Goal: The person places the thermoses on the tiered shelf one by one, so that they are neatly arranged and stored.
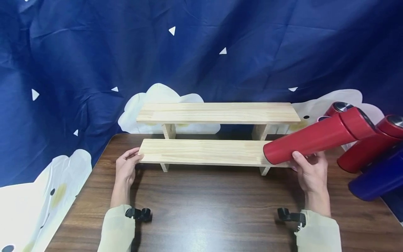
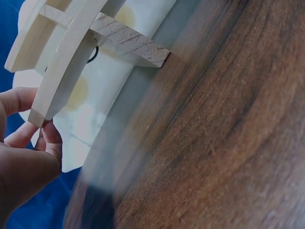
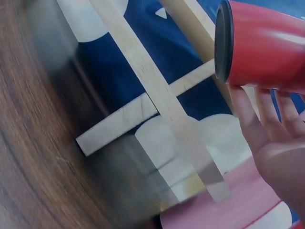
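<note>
A two-tier wooden shelf has a lower board [image 1: 201, 151] in front of a higher upper board [image 1: 217, 112]. At the left end of the lower board, my left hand [image 1: 126, 166] pinches the edge between thumb and fingers, seen also in the left wrist view. My right hand [image 1: 311, 171] holds a red thermos bottle [image 1: 315, 136] near its base, thumb on the near side. The bottle is tilted, its lid end up to the right and its dark base, visible in the right wrist view, toward the shelf. It covers the lower board's right end.
Right of the shelf stand another red thermos bottle [image 1: 359, 154], a blue bottle [image 1: 374, 182] and a red bottle with a steel-topped lid [image 1: 340, 106] behind. A pink bottle [image 3: 228, 205] is low in the right wrist view. A dark blue patterned cloth [image 1: 201, 52] hangs behind the brown table [image 1: 201, 210].
</note>
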`<state>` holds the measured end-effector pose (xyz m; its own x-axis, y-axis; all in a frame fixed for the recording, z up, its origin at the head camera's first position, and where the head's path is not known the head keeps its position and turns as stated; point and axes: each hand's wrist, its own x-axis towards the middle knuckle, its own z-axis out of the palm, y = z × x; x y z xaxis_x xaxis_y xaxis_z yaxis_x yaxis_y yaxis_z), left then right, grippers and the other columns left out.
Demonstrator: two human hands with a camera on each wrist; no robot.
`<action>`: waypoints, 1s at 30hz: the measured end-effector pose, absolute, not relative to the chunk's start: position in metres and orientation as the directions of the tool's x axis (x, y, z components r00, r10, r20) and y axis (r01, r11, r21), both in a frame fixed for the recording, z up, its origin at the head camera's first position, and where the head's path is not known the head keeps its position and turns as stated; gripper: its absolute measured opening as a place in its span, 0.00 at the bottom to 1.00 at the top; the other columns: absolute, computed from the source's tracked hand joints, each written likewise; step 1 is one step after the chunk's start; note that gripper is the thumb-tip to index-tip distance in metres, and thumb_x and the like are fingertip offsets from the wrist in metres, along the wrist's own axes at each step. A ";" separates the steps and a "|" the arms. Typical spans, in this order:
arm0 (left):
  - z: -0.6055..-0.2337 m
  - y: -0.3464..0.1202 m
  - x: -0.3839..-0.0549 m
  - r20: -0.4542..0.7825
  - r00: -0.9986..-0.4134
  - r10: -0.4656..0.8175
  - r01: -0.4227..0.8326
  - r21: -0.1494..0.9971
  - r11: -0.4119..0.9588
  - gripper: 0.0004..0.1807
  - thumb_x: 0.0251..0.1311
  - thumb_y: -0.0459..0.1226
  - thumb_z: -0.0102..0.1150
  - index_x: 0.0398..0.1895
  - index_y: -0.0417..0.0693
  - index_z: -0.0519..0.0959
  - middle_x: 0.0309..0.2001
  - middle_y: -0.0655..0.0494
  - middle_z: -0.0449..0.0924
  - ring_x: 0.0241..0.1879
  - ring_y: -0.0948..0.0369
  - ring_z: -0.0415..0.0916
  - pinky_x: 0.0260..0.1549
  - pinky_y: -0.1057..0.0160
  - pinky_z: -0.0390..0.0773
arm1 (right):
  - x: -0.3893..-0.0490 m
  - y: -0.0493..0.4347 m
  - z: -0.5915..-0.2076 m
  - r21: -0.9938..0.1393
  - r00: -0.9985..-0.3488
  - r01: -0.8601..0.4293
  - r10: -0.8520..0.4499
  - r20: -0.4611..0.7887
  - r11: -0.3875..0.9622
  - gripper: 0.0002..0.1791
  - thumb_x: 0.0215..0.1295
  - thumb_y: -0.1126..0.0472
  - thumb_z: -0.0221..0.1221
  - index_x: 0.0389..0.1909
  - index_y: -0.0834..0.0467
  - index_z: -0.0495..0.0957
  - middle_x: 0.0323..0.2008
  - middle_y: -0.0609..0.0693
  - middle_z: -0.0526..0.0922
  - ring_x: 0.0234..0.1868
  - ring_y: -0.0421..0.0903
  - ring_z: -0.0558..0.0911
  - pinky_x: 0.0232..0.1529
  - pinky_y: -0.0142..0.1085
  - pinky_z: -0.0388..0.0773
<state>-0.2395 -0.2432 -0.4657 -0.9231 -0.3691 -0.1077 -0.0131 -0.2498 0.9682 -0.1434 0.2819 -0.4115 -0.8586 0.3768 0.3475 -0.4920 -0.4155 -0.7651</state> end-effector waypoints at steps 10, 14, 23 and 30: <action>-0.465 -0.243 -0.239 -0.111 -0.923 -0.369 -0.017 0.968 -0.250 0.18 0.52 0.14 0.61 0.46 0.32 0.82 0.30 0.57 0.78 0.31 0.64 0.75 0.31 0.73 0.77 | -0.159 0.261 -0.404 -0.732 -0.865 -0.483 0.388 0.317 -0.480 0.28 0.59 0.85 0.56 0.59 0.62 0.74 0.47 0.57 0.82 0.45 0.48 0.85 0.40 0.37 0.86; -0.465 -0.243 -0.240 -0.109 -0.923 -0.368 -0.017 0.969 -0.246 0.18 0.52 0.14 0.61 0.47 0.31 0.81 0.30 0.57 0.78 0.31 0.64 0.75 0.31 0.73 0.77 | -0.163 0.254 -0.403 -0.720 -0.872 -0.474 0.382 0.306 -0.506 0.26 0.59 0.85 0.57 0.56 0.62 0.75 0.43 0.56 0.84 0.41 0.47 0.85 0.38 0.36 0.85; -0.464 -0.243 -0.240 -0.110 -0.929 -0.353 -0.028 0.973 -0.230 0.19 0.53 0.16 0.62 0.51 0.29 0.79 0.31 0.57 0.78 0.32 0.65 0.75 0.32 0.73 0.77 | -0.173 0.239 -0.401 -0.721 -0.874 -0.465 0.398 0.281 -0.513 0.24 0.59 0.84 0.59 0.53 0.60 0.77 0.41 0.55 0.84 0.38 0.46 0.86 0.35 0.35 0.85; -0.464 -0.243 -0.240 -0.109 -0.928 -0.355 -0.027 0.973 -0.228 0.20 0.53 0.16 0.62 0.51 0.28 0.79 0.31 0.57 0.79 0.32 0.65 0.75 0.32 0.73 0.77 | -0.184 0.226 -0.395 -0.729 -0.871 -0.478 0.370 0.323 -0.489 0.26 0.59 0.84 0.58 0.55 0.60 0.77 0.43 0.56 0.83 0.40 0.47 0.86 0.36 0.38 0.86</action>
